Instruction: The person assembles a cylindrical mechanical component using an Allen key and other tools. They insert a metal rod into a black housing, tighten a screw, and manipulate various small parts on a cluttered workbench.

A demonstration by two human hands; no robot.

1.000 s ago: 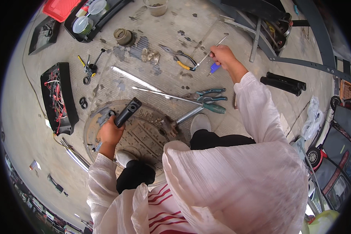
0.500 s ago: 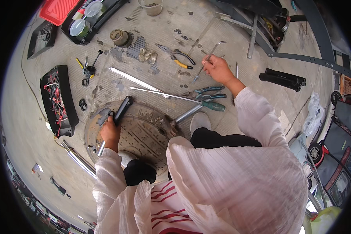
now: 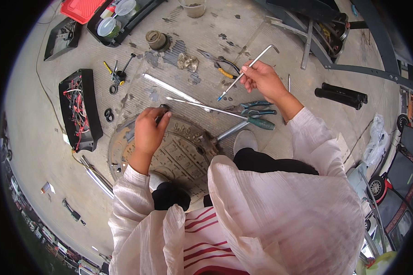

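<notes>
My right hand (image 3: 264, 81) is closed around a long L-shaped hex key (image 3: 257, 58), whose short bend points up and away and whose blue-tipped end slants down toward the floor. Over the round manhole cover (image 3: 179, 160), my left hand (image 3: 149, 131) grips a black tube-like part (image 3: 164, 108). Only its dark end shows beyond the fingers; the hand hides the rest. Beneath and between my hands lie a green-handled screwdriver (image 3: 260, 123), pliers with blue grips (image 3: 257, 108) and a silver metal bar (image 3: 172, 90). Yellow-and-black pliers (image 3: 226, 71) rest behind the hex key.
A black housing full of wires (image 3: 80, 110) lies at the left, near black rings (image 3: 108, 114). A round jar (image 3: 157, 40) and an open black case (image 3: 119, 20) are farther off. Black tubes (image 3: 340, 95) and a metal frame (image 3: 312, 36) are at the right.
My left hand has risen and moved right, turning the black part so its end faces up. My right hand has lifted the hex key slightly. The whole view has shifted a little.
</notes>
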